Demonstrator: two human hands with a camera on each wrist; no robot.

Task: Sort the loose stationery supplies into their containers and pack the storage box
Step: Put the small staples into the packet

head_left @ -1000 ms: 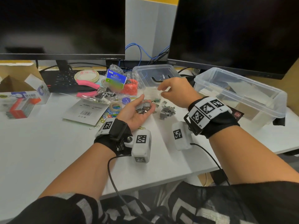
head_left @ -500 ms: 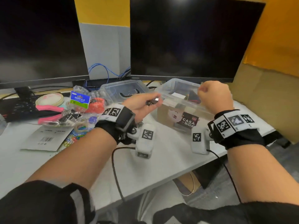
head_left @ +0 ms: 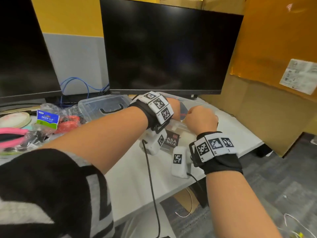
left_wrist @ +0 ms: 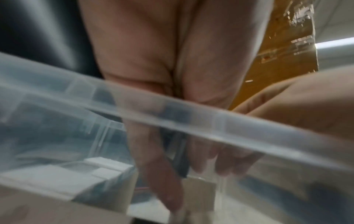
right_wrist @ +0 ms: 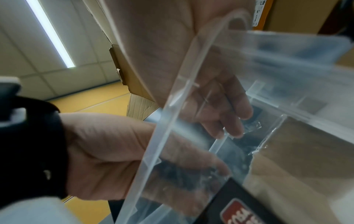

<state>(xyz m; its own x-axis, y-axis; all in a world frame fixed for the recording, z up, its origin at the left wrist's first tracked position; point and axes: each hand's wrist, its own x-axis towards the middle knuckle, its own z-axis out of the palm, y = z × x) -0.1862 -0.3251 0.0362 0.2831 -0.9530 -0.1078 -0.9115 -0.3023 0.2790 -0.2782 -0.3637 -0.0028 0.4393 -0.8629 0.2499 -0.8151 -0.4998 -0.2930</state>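
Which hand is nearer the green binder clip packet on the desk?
Left. The left hand reaches into the clear storage box, on the side toward the binder clip packet; the right hand is at the box's near rim, farther away.

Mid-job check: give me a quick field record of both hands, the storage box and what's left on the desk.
left hand: over the clear storage box, fingers reaching down inside it
right hand: curled, fingers inside the box at its near rim; contents unclear
storage box: open, no lid on, on the desk
box lid: lying left of the box
unsorted: binder clip pack, tape roll, pink scissors
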